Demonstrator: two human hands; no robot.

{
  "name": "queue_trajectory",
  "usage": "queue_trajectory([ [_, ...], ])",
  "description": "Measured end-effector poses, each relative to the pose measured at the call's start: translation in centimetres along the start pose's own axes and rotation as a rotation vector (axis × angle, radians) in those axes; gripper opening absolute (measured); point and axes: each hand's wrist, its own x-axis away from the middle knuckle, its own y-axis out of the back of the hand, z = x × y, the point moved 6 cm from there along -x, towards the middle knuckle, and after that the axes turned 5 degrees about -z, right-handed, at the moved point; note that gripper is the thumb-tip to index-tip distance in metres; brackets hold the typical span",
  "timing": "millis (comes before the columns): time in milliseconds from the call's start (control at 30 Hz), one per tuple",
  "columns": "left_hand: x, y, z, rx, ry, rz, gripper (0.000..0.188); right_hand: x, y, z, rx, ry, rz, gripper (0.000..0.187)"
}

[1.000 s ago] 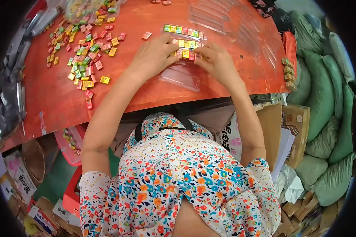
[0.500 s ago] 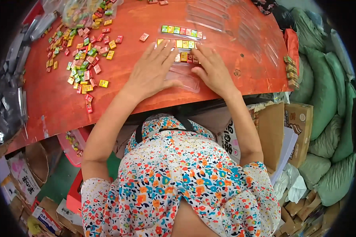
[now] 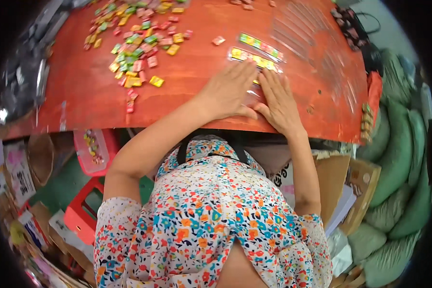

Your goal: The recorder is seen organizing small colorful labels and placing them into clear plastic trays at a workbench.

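Note:
My left hand (image 3: 229, 90) lies flat, fingers stretched out, over the left part of the near clear plastic strips. Beside it, my right hand (image 3: 282, 104) also has straight fingers, resting on their right part. The fingertips reach a strip filled with small, mostly yellow boxes (image 3: 238, 54). Just beyond lies another strip of small green, yellow and red boxes (image 3: 260, 45), untouched. A nearer strip is mostly hidden under my hands. Neither hand grips anything. The two hands nearly meet at the fingertips and thumbs. The picture is slightly blurred.
Loose small boxes (image 3: 152, 61) in pink, yellow and green are heaped at the left of the red table (image 3: 177, 86). Clear plastic strips (image 3: 300, 26) lie at the far right. Small boxes are stacked (image 3: 367, 122) on the right edge, near green sacks (image 3: 403, 153). A pink tub (image 3: 111, 144) stands below.
My hands have come closer together, covering more of the near strips. The whole view has shifted, so the table appears further right and tilted.

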Motion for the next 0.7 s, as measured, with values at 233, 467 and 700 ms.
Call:
queue_trajectory([
  [233, 1.0, 1.9, -0.5, 0.104, 0.048, -0.108, 0.106, 0.1, 0.0, -0.4, 0.022, -0.005, 0.049, 0.084],
  [467, 11.0, 8.5, 5.0, -0.207, 0.47, -0.155, 0.1, -1.0, 0.3, -2.8, 0.091, -0.043, 0.078, 0.078],
  [700, 15.9, 8.6, 9.0, -0.413, 0.694, -0.112, 0.096, -14.9, -1.7, 9.3, -0.154, 0.269, -0.037, 0.064],
])
